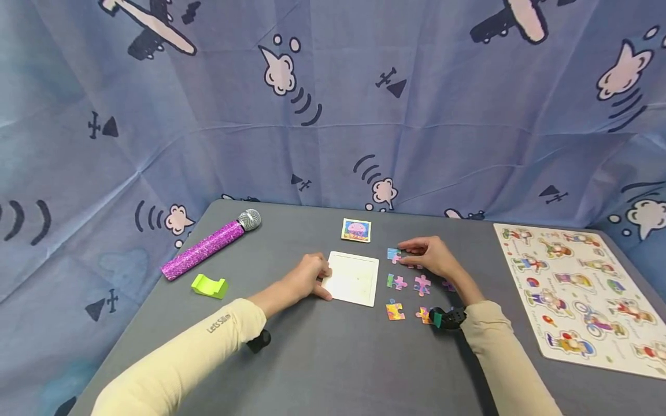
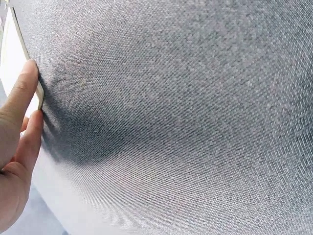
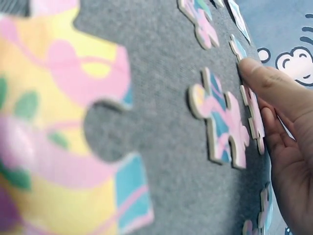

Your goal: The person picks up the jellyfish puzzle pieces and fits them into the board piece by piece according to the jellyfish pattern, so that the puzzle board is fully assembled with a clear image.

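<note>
My left hand [image 1: 303, 279] grips the left edge of a square white puzzle tray [image 1: 354, 277], which lies flat on the table. In the left wrist view, thumb and fingers meet the rim of the tray [image 2: 34, 98] near a corner. To the right of it, my right hand [image 1: 429, 256] has thumb and fingertips at the right side of a blue-and-pink puzzle piece [image 1: 392, 254] and pinches it; the right wrist view partly hides this contact behind the thumb. Below that hand lie a pink-and-blue puzzle piece [image 1: 422, 285], a green-and-pink puzzle piece [image 1: 399, 283] and a yellow puzzle piece [image 1: 395, 312].
Behind the tray lies a small jellyfish picture card [image 1: 356, 229]. At the left are a glittery pink microphone [image 1: 208, 248] and a lime-green stand [image 1: 209, 286]. A large picture-puzzle board [image 1: 567, 323] covers the right side. A patterned blue curtain [image 1: 333, 138] hangs behind the grey table [image 1: 333, 358].
</note>
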Available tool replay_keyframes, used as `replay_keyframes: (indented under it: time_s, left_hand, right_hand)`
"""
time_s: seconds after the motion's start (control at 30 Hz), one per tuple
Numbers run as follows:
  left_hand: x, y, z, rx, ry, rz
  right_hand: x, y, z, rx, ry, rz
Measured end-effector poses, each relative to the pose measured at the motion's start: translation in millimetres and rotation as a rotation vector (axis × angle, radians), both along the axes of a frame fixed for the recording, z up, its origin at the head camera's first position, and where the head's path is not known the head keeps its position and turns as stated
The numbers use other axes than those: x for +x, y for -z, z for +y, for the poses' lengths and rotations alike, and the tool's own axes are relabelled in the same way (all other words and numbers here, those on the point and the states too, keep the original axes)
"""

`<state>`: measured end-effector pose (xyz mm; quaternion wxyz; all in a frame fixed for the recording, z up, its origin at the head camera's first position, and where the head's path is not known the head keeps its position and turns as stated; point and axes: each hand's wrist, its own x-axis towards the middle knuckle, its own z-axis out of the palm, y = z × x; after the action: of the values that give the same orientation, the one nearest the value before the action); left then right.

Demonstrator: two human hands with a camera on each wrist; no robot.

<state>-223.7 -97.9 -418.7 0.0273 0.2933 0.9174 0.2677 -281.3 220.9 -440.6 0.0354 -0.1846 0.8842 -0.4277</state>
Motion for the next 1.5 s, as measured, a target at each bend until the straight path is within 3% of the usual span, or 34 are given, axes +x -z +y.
replay_keyframes:
  time_s: [0.47, 0.73, 0.93, 1.5]
  left_hand:
    - [2.6, 0.0, 2.4, 0.031, 0.005, -0.004]
    - [3.5, 3.2, 1.4, 0.05, 0.033, 0.051]
    - [6.9, 6.5, 0.2, 0.109, 0.004, 0.018]
    - [5.6, 7.6, -0.6, 0.124, -0.011, 0.024]
  right_hand:
    - [5.4, -2.2, 0.3, -0.009, 0.019, 0.002]
    - [7.6, -4.2, 1.4, -0.098, 0.055, -0.055]
    - [10.4, -7.0, -1.2, -0.158, 0.034, -0.095]
    - [18.5, -4.9, -25.0, -0.271, -0.002, -0.107]
